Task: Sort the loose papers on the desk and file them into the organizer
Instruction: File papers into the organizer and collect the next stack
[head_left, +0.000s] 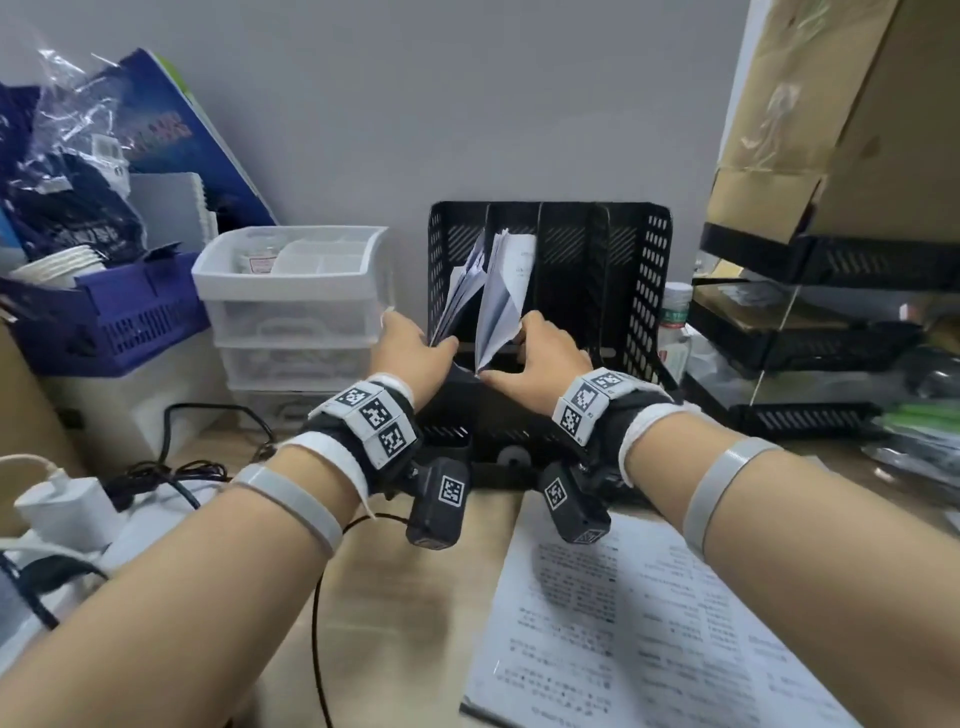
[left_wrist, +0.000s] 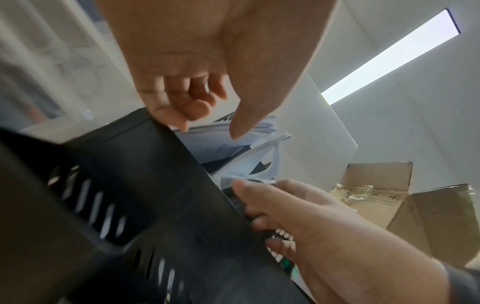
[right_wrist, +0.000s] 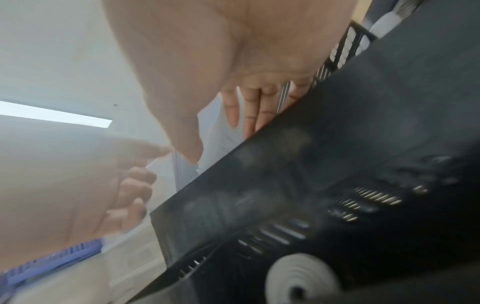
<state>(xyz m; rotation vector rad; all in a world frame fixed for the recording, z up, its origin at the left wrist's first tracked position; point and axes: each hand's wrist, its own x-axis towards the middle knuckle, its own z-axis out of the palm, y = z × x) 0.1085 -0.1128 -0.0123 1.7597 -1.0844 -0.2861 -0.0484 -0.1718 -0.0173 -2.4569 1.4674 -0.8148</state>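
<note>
The black mesh organizer (head_left: 550, 291) stands upright at the far edge of the surface (head_left: 415, 597), against the grey wall, split by dividers into several slots. Two bundles of white papers stand in its left slots: the left bundle (head_left: 462, 288) leans left, the right bundle (head_left: 501, 306) fans open toward the front. The left hand (head_left: 415, 353) rests at the front of the left bundle, its thumb against the paper edges; the left wrist view shows its fingers (left_wrist: 193, 107) loosely curled with the thumb tip touching the top sheets, and no clear pinch. The right hand (head_left: 540, 358) is at the lower corner of the right bundle; the right wrist view shows its fingers (right_wrist: 249, 111) straight and pressed together along the paper behind the organizer's front lip, the thumb down against the sheet edge.

At the near edge of the surface, toward the right, lies a printed sheet (head_left: 649, 623) flat on other pages; its text is too small to read. Both wrists carry bands with square black-and-white coded markers.

Left of the organizer stands a clear plastic drawer unit (head_left: 296, 312), then a purple basket (head_left: 114, 317) holding a plastic-wrapped dark bundle whose print is not legible. A white charger (head_left: 67, 509) and black cables lie at the left edge. To the right are stacked black trays (head_left: 810, 332), with a cardboard box (head_left: 841, 114) on top.

Only the left wrist view shows a ceiling light strip (left_wrist: 389, 57). The head view alone shows the loose sheet.
</note>
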